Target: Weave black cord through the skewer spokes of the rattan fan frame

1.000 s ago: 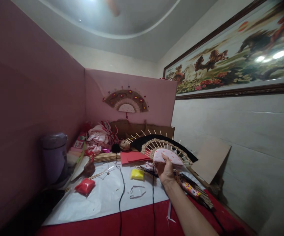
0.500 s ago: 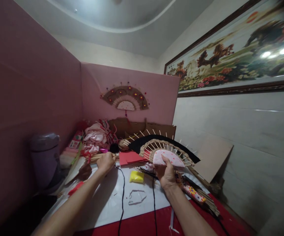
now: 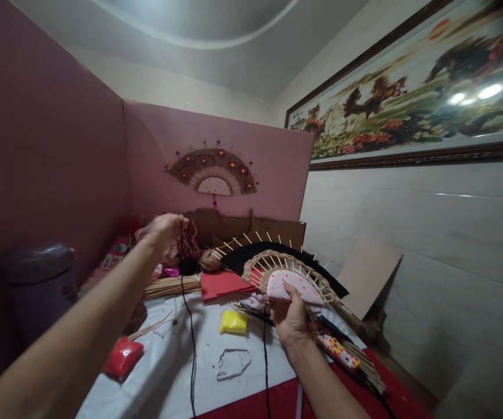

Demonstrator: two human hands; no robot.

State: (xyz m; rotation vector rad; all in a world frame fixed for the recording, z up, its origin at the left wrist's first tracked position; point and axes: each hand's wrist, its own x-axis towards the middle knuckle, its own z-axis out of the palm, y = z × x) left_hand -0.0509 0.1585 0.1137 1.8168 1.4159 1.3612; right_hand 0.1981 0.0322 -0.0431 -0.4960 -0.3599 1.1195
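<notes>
My right hand (image 3: 292,317) grips a half-made fan (image 3: 297,284) by its white, red-dotted base, thumb on the front. The fan has a woven tan band, a black outer band (image 3: 251,254) and thin sticks poking past its edge. Raised at the back left, my left hand (image 3: 168,228) is closed, with a dark strand of black yarn (image 3: 190,331) at its fingertips. This yarn runs down past a black yarn ball (image 3: 188,266) to the table's front. Another black strand (image 3: 266,355) hangs below the fan.
Red paper (image 3: 223,286), thin sticks (image 3: 172,286), a yellow packet (image 3: 234,322) and a red packet (image 3: 124,356) lie on the white sheet (image 3: 168,378). A finished fan (image 3: 214,171) hangs on the pink board. A lidded container (image 3: 39,291) stands at left; a patterned bundle (image 3: 341,351) lies at right.
My left hand has risen up and left from beside the sticks, and the left black strand shifted left with it. My right hand still holds the fan. The view has turned slightly.
</notes>
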